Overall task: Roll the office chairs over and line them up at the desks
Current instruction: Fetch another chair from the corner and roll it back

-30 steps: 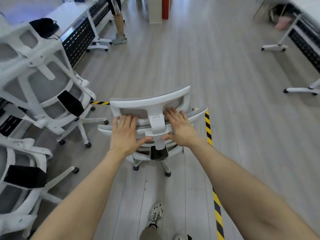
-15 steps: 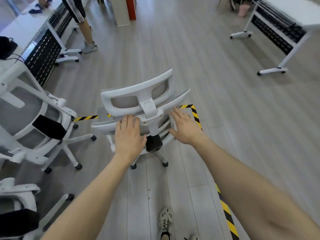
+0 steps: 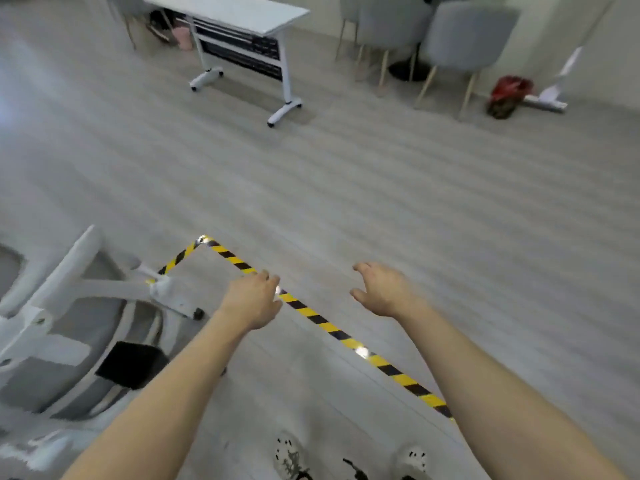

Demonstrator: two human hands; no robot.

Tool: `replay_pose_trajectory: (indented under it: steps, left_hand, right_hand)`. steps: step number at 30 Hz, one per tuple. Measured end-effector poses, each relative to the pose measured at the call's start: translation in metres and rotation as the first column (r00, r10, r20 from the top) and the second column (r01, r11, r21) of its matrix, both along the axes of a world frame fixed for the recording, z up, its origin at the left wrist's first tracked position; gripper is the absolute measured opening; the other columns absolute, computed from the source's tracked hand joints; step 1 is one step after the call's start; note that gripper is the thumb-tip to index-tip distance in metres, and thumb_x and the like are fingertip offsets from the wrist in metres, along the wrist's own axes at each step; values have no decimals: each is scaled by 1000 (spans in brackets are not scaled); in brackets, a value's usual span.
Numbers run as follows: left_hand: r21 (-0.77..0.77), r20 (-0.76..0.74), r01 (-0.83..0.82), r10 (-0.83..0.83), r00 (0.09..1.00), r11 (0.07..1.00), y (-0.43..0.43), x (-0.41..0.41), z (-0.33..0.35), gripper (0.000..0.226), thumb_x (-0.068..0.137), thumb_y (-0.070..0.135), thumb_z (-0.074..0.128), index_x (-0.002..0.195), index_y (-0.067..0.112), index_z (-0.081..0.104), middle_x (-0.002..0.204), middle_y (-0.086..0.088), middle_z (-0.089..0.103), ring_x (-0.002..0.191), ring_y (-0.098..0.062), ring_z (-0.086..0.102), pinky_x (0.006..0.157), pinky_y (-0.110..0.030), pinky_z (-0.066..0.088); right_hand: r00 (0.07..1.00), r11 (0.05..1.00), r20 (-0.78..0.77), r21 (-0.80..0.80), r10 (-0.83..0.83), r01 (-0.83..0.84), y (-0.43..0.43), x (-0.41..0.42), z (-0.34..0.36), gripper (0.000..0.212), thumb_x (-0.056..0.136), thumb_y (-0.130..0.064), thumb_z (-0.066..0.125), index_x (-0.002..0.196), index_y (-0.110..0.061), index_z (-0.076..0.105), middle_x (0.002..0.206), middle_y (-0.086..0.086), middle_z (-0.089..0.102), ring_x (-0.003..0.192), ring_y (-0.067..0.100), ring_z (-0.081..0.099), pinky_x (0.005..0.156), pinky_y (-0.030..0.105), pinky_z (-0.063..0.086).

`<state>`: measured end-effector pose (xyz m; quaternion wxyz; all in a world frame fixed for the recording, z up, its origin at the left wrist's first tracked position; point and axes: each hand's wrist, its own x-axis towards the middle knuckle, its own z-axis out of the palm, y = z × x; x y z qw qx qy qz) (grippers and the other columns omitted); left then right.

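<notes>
Our left hand (image 3: pixel 254 299) and right hand (image 3: pixel 382 289) reach forward, loosely curled, holding nothing. The office chair (image 3: pixel 104 291) stands left of our left hand, backrest toward us, a desk (image 3: pixel 242 12) far ahead.

The office chair (image 3: pixel 69 323) stands near us on the left. A tape line (image 3: pixel 311 315) on the floor starts beside it, turns a corner, and runs near and right. Our left hand (image 3: pixel 254 299) hangs over the tape, and our right hand (image 3: pixel 384 289) is to its right. Far off stands a counter (image 3: pixel 242 10). More chairs (image 3: pixel 464 36) are to its right, and a bag (image 3: pixel 507 95) lies farther right.
</notes>
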<state>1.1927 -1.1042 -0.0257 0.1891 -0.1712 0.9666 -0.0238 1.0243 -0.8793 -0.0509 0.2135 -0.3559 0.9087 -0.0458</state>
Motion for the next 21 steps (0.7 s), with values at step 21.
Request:
replay_pose_trajectory:
  steps: [21]
  left_hand:
    - [-51,-7,892,-893,449,449,612,-462,3,52,109,56,54,148,22,54,142,-5,63,130,-32,62,104,-43,49]
  right_hand:
    - [434,430,-75,71,-898,900,677,-132,-1,58,107,-48,61,152,-13,53,148,11,58,131,37,62,108,48,54]
